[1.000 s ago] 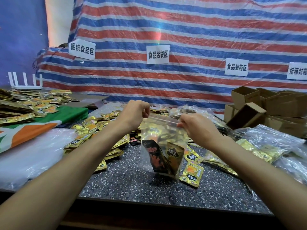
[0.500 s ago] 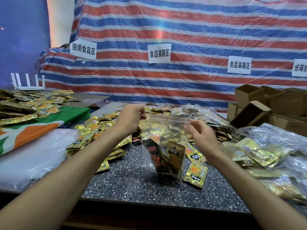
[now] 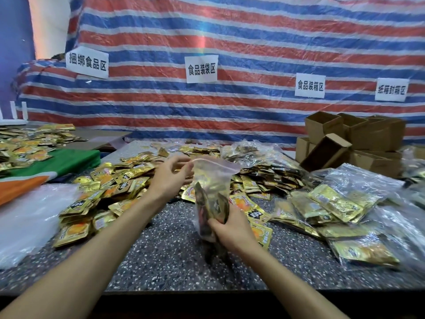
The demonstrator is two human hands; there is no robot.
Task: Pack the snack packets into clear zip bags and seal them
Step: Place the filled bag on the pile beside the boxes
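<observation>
A clear zip bag [image 3: 212, 178] stands upright above the speckled table [image 3: 174, 254], with a few dark and gold snack packets in its lower part. My right hand [image 3: 231, 229] grips the bag's bottom around the packets. My left hand [image 3: 169, 177] is at the bag's top left corner, fingers spread beside the zip strip; whether it touches the strip I cannot tell. Loose gold snack packets [image 3: 103, 192] lie heaped to the left and behind.
Filled clear bags [image 3: 340, 203] pile up on the right. Open cardboard boxes [image 3: 345, 139] stand at the back right. A white plastic sheet [image 3: 27, 217] and a green and orange cloth [image 3: 46, 164] lie left. A striped tarp [image 3: 230, 42] hangs behind.
My right hand left the bag's top edge and dropped to grip its bottom. My left hand loosened its pinch at the top corner. The view shifted left and down.
</observation>
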